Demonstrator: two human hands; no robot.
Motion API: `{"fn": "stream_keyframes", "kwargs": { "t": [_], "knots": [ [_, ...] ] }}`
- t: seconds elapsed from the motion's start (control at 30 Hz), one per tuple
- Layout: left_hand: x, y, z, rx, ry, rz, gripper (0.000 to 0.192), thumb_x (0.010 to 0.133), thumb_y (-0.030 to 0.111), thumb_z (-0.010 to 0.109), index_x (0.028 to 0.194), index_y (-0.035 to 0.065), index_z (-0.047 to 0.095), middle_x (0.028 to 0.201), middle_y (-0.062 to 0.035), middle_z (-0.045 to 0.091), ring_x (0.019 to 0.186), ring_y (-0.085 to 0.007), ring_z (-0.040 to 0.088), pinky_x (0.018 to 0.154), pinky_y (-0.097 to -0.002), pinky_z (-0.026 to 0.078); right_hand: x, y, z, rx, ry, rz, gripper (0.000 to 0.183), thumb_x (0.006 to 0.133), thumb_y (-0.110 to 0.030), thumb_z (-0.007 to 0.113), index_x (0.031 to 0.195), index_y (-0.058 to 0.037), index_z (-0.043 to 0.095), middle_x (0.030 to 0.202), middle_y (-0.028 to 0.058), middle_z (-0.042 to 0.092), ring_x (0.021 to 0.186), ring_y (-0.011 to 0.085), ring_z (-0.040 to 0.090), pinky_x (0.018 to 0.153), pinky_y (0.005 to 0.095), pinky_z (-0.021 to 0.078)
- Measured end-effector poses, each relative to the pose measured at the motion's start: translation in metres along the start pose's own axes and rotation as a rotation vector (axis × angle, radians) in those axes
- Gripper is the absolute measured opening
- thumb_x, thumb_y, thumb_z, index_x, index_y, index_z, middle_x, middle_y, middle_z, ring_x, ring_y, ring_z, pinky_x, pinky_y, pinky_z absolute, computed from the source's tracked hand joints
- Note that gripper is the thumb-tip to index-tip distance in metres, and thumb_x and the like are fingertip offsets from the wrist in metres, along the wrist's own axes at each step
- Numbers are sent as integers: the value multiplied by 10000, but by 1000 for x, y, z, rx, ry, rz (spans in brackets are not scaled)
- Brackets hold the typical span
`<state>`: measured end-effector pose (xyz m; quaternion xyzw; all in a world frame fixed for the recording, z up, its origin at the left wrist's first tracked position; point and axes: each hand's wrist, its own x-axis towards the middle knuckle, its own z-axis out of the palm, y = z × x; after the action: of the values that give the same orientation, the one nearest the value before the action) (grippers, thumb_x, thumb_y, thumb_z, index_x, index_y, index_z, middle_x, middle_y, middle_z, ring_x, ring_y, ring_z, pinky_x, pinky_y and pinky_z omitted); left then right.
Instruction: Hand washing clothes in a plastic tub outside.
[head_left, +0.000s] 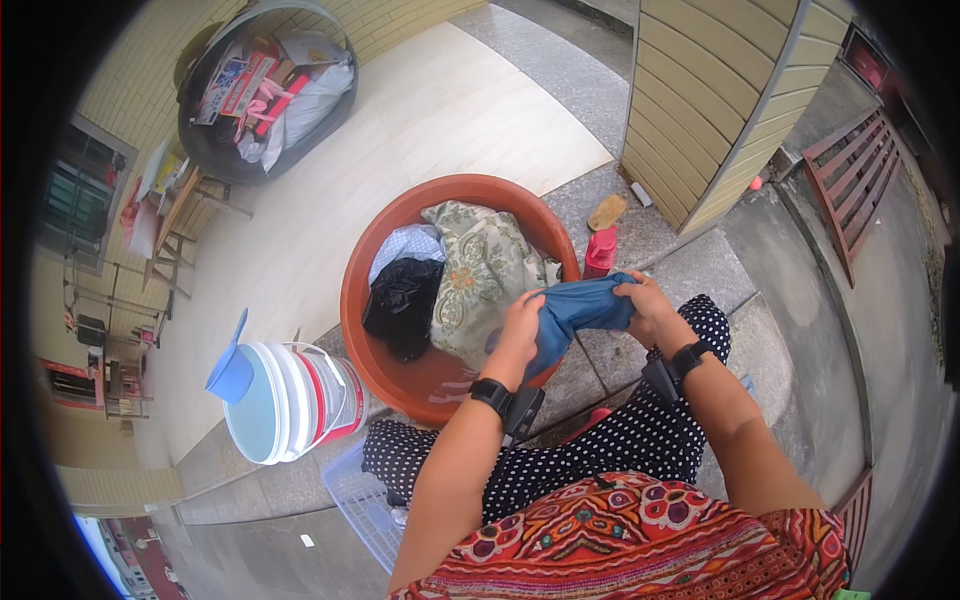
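Note:
A wet blue cloth (581, 304) is stretched between my two hands over the near right rim of a round reddish-brown plastic tub (358, 379). My left hand (521, 326) grips its left end, and my right hand (646, 301) has the other end bunched in its fingers. Part of the cloth hangs down towards the rim. Inside the tub, a pale fabric with a green leafy print (480, 277) lies in cloudy water. Beside it are a black garment (405, 300) and a light blue checked cloth (409, 246).
Left of the tub stands a white bucket (289, 405) of water, a blue dipper (231, 371) at its rim. A scrub brush (607, 212) and a pink bottle (600, 251) are right of the tub. A plastic basket (360, 495) sits by my leg. A tiled pillar (697, 112) rises beyond.

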<state>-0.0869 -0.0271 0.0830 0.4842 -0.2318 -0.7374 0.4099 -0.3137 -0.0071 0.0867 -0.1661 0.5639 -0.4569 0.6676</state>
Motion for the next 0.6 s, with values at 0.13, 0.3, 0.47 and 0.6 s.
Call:
{"fn": "stream_keyframes", "kwargs": {
  "t": [0.13,0.3,0.47,0.6],
  "knots": [
    [38,-19,15,119,33,81,275,902,141,467,1097,-32,557,1031,-128,616,889,-228,613,772,-343,495,-3,-25,8,162,88,40,435,833,-287,626,1173,-65,469,991,97,558,896,224,574,733,484,472],
    [58,-16,22,-2,-55,-17,289,911,149,435,1091,-44,553,1043,-147,613,909,-250,614,800,-364,492,52,-31,-8,-429,261,-259,626,752,-584,624,926,17,602,874,140,629,783,252,616,683,418,479],
    [54,-6,18,-58,-28,-7,306,914,160,430,1092,-61,545,1055,-166,607,920,-264,615,823,-388,493,66,-34,-2,-819,275,-241,746,696,-659,613,820,76,632,828,199,644,748,267,629,662,394,477],
    [62,-3,20,-74,3,-37,312,921,154,423,1109,-68,535,1070,-172,603,938,-278,611,841,-391,491,73,-21,-3,-543,295,-227,764,683,-655,621,854,89,645,793,209,643,751,266,631,669,390,477]
  ]
}}
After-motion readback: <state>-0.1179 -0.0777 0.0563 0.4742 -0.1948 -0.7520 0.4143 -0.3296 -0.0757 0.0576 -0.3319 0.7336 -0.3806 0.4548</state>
